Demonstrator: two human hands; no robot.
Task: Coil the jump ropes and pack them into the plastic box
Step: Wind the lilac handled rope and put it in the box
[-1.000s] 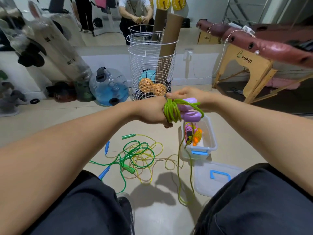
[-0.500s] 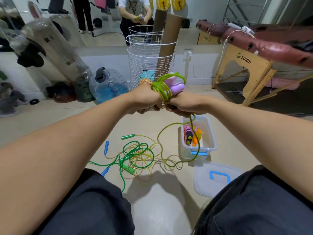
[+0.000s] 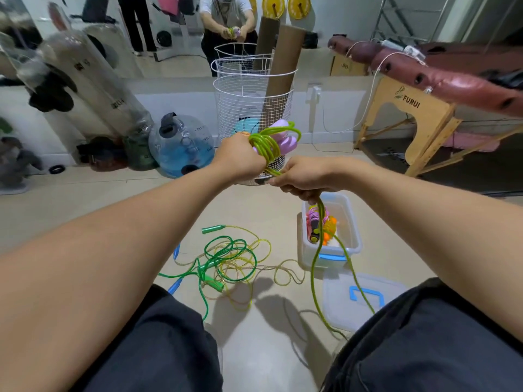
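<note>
My left hand (image 3: 240,158) grips the two purple handles (image 3: 284,137) of a lime-green jump rope (image 3: 267,147), whose cord is wound round them in several turns. My right hand (image 3: 304,176), just below and to the right, grips the loose green cord, which hangs down in a long loop to the floor past the clear plastic box (image 3: 349,222). The box stands on the floor with coiled ropes (image 3: 319,224) inside. More jump ropes, green and yellow (image 3: 229,261), lie tangled on the floor to its left.
The box's lid (image 3: 359,299) with a blue handle lies by my right knee. A white wire basket (image 3: 252,108) holding cardboard tubes stands behind my hands, a blue water jug (image 3: 181,145) to its left, a massage table (image 3: 441,89) at the right. A mirror shows a person.
My right hand has dropped below and to the right of the handles, drawing the cord down. The hanging loop has lengthened and swung toward my right knee.
</note>
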